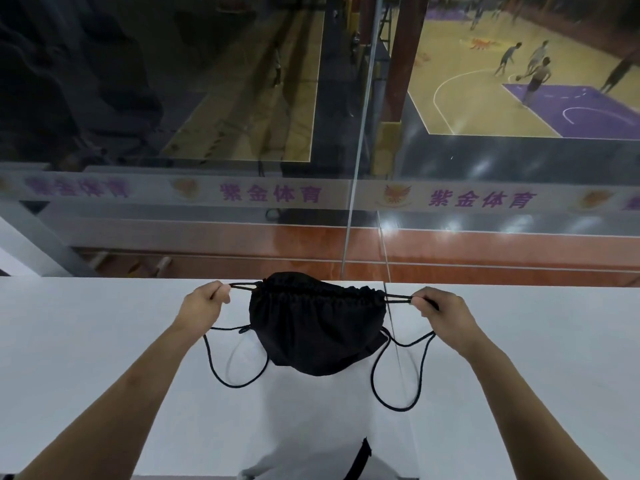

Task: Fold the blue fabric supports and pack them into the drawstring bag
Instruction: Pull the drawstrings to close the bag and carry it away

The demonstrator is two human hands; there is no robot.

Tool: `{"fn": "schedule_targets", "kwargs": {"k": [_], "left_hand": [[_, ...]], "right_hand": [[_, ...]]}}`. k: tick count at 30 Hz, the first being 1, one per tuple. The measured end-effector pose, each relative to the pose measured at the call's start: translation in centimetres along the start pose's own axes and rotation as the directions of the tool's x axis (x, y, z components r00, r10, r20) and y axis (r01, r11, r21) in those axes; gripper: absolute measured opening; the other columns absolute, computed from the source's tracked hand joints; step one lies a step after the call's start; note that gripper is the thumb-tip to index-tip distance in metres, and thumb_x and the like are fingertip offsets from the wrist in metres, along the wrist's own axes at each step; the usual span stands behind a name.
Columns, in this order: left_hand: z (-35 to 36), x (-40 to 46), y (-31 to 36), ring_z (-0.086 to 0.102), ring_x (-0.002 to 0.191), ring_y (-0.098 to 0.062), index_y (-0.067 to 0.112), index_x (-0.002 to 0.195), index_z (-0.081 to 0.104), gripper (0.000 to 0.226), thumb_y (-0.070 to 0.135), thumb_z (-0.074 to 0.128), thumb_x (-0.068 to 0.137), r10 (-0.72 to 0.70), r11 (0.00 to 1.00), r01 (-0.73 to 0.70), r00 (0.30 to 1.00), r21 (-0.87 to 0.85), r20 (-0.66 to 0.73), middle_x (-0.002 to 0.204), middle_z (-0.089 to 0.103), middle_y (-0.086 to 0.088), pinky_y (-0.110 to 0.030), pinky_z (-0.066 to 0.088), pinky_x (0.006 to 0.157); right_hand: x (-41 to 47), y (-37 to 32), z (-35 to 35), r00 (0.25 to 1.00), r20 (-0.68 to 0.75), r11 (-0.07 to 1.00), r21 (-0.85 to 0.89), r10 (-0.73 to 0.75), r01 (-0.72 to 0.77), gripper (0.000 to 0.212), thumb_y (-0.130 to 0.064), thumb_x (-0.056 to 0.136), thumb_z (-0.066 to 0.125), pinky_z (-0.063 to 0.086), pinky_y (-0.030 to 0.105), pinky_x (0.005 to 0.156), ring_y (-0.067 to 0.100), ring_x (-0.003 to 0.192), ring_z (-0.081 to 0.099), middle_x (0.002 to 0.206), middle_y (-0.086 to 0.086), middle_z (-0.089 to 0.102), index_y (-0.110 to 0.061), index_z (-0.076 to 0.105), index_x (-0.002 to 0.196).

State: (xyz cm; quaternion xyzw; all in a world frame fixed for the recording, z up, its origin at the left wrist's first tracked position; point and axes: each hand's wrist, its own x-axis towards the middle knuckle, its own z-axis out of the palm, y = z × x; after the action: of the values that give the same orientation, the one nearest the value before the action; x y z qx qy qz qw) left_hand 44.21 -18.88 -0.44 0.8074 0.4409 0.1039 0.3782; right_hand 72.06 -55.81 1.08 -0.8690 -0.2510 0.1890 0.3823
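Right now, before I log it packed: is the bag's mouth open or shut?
Shut: the black drawstring bag has its mouth gathered tight, left hand and right hand pulling cords outward.

bag point(317, 323) contents hidden.

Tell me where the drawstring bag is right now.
In the head view, the black drawstring bag hangs centre frame above the white table, stretched by its cords between the left hand and right hand.
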Motion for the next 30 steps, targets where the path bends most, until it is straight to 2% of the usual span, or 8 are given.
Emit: {"fn": "schedule_targets", "kwargs": {"k": [3,7,11,15,19,24,27,30], "left_hand": [[1.5,-0.2,0.0,0.054,0.064,-0.02,0.01,0.085,0.069,0.022,0.017,0.053,0.1,-0.063,0.976,0.101,0.979,-0.191,0.196,0.081,0.064,-0.003,-0.035,0.049,0.07],[3.5,-1.7,1.7,0.05,0.06,-0.018,0.012,0.092,0.06,0.026,0.036,0.056,0.101,0.017,0.957,0.068,0.958,-0.283,0.286,0.076,0.062,0.0,-0.031,0.047,0.063],[4.4,-1.9,2.5,0.053,0.067,-0.014,0.015,0.078,0.056,0.045,0.053,0.047,0.1,0.096,0.987,-0.066,0.973,-0.145,0.209,0.071,0.059,0.006,-0.033,0.046,0.069],[4.4,-1.7,3.3,0.064,0.08,-0.021,0.011,0.074,0.059,0.05,0.052,0.045,0.1,0.126,0.989,-0.108,0.972,-0.098,0.196,0.08,0.068,-0.005,-0.039,0.051,0.081],[3.6,-1.0,3.4,0.055,0.06,-0.001,0.018,0.068,0.062,0.045,0.039,0.047,0.104,0.048,0.972,-0.034,0.997,-0.232,0.054,0.06,0.061,0.016,-0.028,0.044,0.069],[3.9,-0.1,2.7,0.047,0.065,-0.015,0.017,0.075,0.065,0.039,0.033,0.044,0.103,0.028,0.982,0.029,0.956,-0.188,0.293,0.065,0.055,0.007,-0.032,0.041,0.069],[4.1,0.1,2.5,0.054,0.076,-0.012,0.012,0.087,0.066,0.048,0.054,0.045,0.1,0.012,0.994,0.027,0.937,-0.106,0.35,0.079,0.062,0.012,-0.032,0.045,0.077],[4.1,0.4,2.6,0.034,0.059,-0.013,0.014,0.084,0.069,0.048,0.054,0.049,0.1,-0.059,0.938,0.172,0.935,-0.302,0.35,0.059,0.04,0.013,-0.027,0.035,0.06]], "right_hand": [[-0.4,-1.2,0.7,0.995,0.103,0.99,0.139,0.008,-0.023,0.017,-0.014,0.102,0.053,0.046,0.029,0.072,0.018,0.067,0.057,0.076,0.002,0.072,-0.012,0.065,0.091],[-0.9,-2.2,0.9,0.979,0.204,0.958,0.282,-0.003,-0.056,0.008,-0.02,0.1,0.062,0.048,0.027,0.07,0.017,0.064,0.054,0.075,0.006,0.07,-0.017,0.063,0.107],[-0.5,-2.2,2.4,0.959,0.282,0.974,0.224,-0.025,-0.041,0.026,-0.024,0.093,0.074,0.049,0.022,0.069,0.013,0.064,0.059,0.074,0.004,0.061,-0.028,0.06,0.114],[0.4,-1.8,3.7,0.984,0.157,0.994,0.082,-0.08,0.068,0.018,-0.018,0.095,0.071,0.043,0.015,0.067,0.001,0.064,0.06,0.071,-0.009,0.067,-0.031,0.066,0.106],[0.7,-1.6,3.3,0.993,0.02,0.993,0.036,-0.118,0.117,0.015,-0.015,0.1,0.064,0.041,0.007,0.064,-0.003,0.064,0.059,0.077,-0.001,0.071,-0.026,0.072,0.104],[2.3,-0.6,4.2,0.996,0.088,0.982,-0.185,-0.017,0.033,0.015,-0.017,0.103,0.057,0.038,0.015,0.051,0.011,0.055,0.051,0.074,0.002,0.063,-0.016,0.07,0.108],[2.9,0.0,4.3,0.993,0.115,0.94,-0.341,0.015,0.025,0.026,-0.027,0.105,0.054,0.034,0.016,0.052,0.023,0.069,0.059,0.074,0.002,0.06,-0.009,0.067,0.092],[2.9,-0.7,4.4,0.988,0.153,0.967,-0.254,0.026,0.014,0.039,-0.04,0.104,0.053,0.039,0.022,0.057,0.018,0.07,0.06,0.072,-0.003,0.065,-0.015,0.062,0.074]]}}
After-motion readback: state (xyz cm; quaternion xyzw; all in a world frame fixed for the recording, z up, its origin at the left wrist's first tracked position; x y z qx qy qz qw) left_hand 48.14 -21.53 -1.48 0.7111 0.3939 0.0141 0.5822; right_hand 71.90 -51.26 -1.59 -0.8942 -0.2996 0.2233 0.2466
